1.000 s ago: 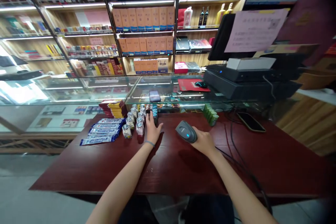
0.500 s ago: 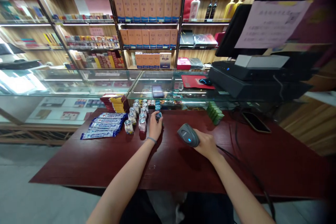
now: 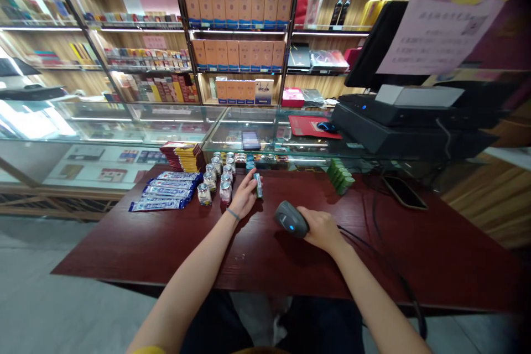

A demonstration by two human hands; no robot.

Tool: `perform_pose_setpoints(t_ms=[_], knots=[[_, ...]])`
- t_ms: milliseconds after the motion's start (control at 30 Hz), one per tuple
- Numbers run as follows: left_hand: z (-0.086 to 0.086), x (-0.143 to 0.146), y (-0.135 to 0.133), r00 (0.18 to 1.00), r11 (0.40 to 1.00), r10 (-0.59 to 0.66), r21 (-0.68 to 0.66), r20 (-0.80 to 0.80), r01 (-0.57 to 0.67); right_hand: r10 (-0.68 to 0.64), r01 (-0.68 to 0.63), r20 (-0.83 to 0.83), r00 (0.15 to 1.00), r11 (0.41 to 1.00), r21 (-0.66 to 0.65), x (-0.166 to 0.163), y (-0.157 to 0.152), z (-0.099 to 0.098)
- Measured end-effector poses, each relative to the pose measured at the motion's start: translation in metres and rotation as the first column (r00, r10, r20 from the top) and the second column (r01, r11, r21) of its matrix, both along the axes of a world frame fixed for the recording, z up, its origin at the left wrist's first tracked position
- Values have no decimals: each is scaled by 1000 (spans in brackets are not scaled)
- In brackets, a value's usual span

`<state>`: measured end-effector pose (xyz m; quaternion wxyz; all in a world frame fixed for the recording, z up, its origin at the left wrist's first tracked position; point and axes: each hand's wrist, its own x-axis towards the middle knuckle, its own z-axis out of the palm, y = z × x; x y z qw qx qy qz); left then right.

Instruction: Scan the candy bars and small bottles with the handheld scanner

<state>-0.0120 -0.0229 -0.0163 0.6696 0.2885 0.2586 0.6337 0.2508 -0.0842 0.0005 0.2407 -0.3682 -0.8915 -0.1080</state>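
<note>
My right hand (image 3: 323, 228) is wrapped around the handle of a dark grey barcode scanner (image 3: 291, 219) with a lit blue light. Its head points left, toward my other hand, and a cable trails off to the right. Over the middle of the counter, my left hand (image 3: 244, 199) is closed on a small slim stick-shaped pack (image 3: 259, 186), a pale printed side showing along my fingers. Beyond those fingertips, several small blue packs (image 3: 250, 162) stand in a row. Two rows of small jars with silvery lids (image 3: 225, 192) stand just left of this hand.
Blue-and-white long packets (image 3: 166, 191) lie fanned at the left, before stacked red and yellow packs (image 3: 188, 157). Green packs (image 3: 341, 177) and a phone (image 3: 404, 192) rest at the right. A glass display case (image 3: 244, 116) and a monitor (image 3: 373, 50) stand behind the dark red counter (image 3: 166, 249).
My left hand has turned and drawn slightly back, bringing the slim pack's printed side into view. The scanner in my right hand has shifted slightly left.
</note>
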Motion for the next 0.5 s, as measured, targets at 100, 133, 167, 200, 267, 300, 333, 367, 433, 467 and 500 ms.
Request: perform_pose_setpoints(t_ms=[100,133,167,200,267,300,333,367,433,467,500], knots=[[-2,1,1,1000,1000,-2,4,10,2,-16,16,0,1000,999,-33,1,0,-1],[-2,2,1,1000,1000,-4,7,6,4,-19,19,-14,1000,999,-29,2,0,-1],[-2,2,1,1000,1000,-7,9,-1,7,-21,21,-30,999,1000,-21,3,1,-2],[-2,2,1,1000,1000,-9,8,-9,9,-23,22,-44,999,1000,-10,3,1,-2],[-2,2,1,1000,1000,-4,2,-22,4,-26,27,-64,998,1000,4,5,1,-3],[-1,2,0,1000,1000,2,-3,-23,-2,-29,29,-75,997,1000,7,6,2,-3],[-1,2,0,1000,1000,6,-9,-22,-7,-32,33,-86,996,999,7,7,2,-3],[-1,1,0,1000,1000,8,-14,-17,-8,-39,40,-99,994,999,6,9,3,-3],[-1,1,-1,1000,1000,5,-21,-8,-5,-62,62,-121,991,998,1,13,4,-1],[-1,1,-1,1000,1000,2,-19,-13,-2,-77,77,-129,989,997,-2,16,5,0],[0,2,-1,1000,1000,0,-13,-29,0,-95,95,-135,986,995,-6,20,6,2]])
